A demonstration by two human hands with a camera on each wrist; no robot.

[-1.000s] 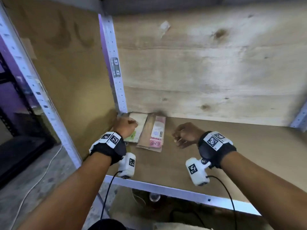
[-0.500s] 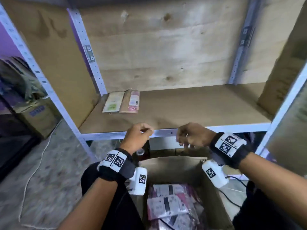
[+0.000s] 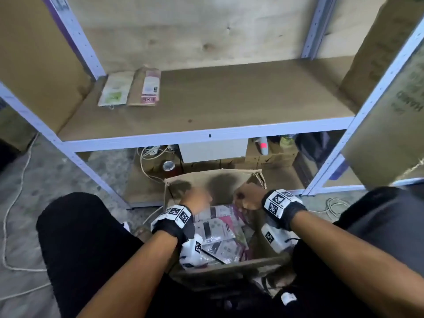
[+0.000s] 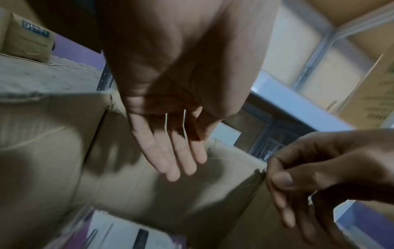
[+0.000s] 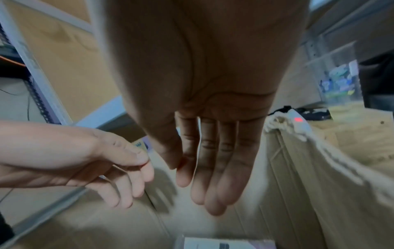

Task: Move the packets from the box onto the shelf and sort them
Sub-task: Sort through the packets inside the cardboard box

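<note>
I see my left hand reaching down over the open box, fingers straight and loosely together, palm bare, holding nothing. My right hand hangs just beside it over the far right corner of the box; the fingers extend side by side with the thumb tip resting against the forefinger, and nothing sits between them. Both forearms angle in from the near side of the box, wrists above its rim and hands tipped downward toward the inside.

Inside the box, below both hands, lies a loose pile of packets, white and pink in clear wrapping. The box sits on the floor between my knees.

Beyond the box stands the shelf. At its far left corner two packets lie flat, touching side by side, one greenish-white, one brown with a pink label.
</note>
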